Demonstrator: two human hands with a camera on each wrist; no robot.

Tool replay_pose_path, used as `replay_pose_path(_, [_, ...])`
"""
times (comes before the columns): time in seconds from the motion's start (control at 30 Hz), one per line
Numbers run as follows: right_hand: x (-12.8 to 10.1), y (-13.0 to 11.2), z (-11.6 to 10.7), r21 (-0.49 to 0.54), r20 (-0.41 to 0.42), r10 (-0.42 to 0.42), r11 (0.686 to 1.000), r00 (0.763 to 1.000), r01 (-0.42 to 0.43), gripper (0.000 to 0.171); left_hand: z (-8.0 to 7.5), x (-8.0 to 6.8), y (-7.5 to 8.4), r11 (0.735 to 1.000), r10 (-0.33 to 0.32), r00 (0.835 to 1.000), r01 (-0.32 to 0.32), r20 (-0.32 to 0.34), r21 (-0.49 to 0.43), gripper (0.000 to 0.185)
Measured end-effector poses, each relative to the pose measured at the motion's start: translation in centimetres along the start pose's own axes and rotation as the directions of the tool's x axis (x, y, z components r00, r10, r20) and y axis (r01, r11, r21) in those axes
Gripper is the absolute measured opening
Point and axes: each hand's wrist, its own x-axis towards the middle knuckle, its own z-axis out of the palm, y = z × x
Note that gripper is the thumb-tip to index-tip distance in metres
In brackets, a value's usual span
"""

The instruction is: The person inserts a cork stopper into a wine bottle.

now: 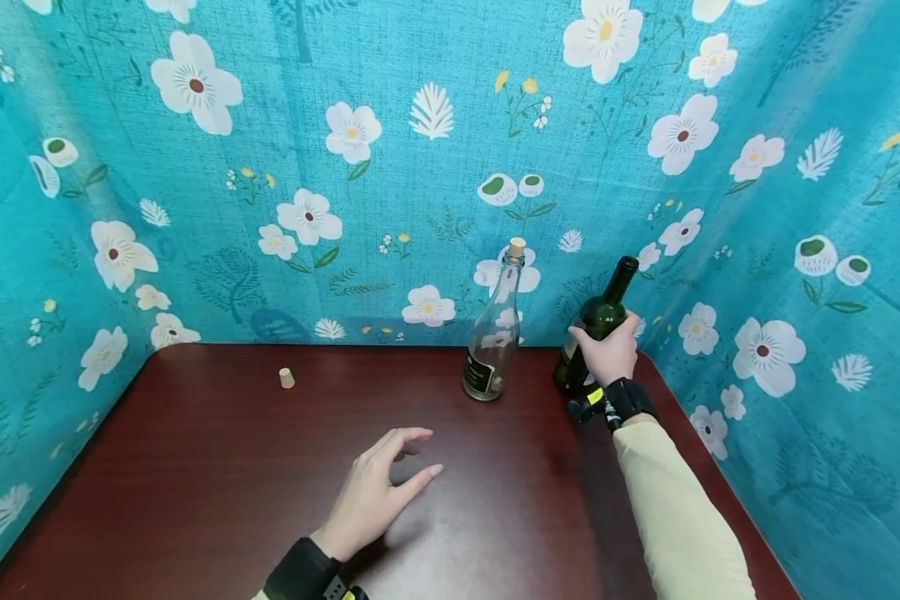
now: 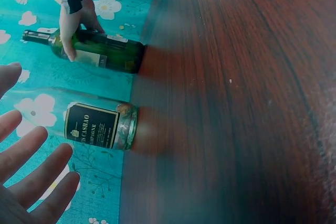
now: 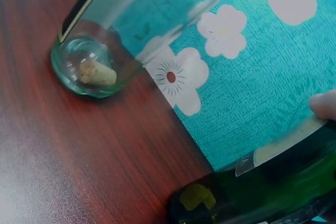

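Observation:
At the table's back right, my right hand (image 1: 612,352) grips a dark green wine bottle (image 1: 602,312) round its body, thumb on the left side. The bottle's base is at the tabletop and its neck leans slightly right. To its left stands a clear glass bottle (image 1: 495,333) with a black label and a cork (image 1: 517,247) in its mouth. Inside its base lies another cork (image 3: 97,73), seen in the right wrist view. My left hand (image 1: 375,487) hovers over the front middle of the table, fingers spread and holding nothing.
A small loose cork (image 1: 287,378) stands at the table's back left. The dark red-brown wooden table (image 1: 195,467) ends at a blue flowered curtain (image 1: 390,167), which hangs along the back and both sides.

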Motion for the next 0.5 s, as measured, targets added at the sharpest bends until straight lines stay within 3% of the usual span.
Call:
replay_pose_path(0.13, [-0.9, -0.6, -0.7, -0.028, 0.002, -0.004, 1.0, 1.0, 0.004, 0.096, 0.0, 0.2, 0.1, 1.0, 0.016, 1.0, -0.016, -0.009, 0.01, 0.041])
replay_pose_path(0.33, [-2.9, -2.8, -2.1, -0.057, 0.024, -0.127, 0.99, 0.992, 0.128, 0.092, 0.0, 0.3, 0.5, 0.998, 0.047, 0.998, -0.046, -0.033, 0.04, 0.046])
replay_pose_path(0.5, [-5.5, -5.4, -4.0, -0.07, 0.026, -0.198, 0.977, 0.98, 0.2, 0.092, 0.4, 1.0, 1.3, 0.998, 0.064, 0.998, -0.064, -0.021, 0.008, 0.051])
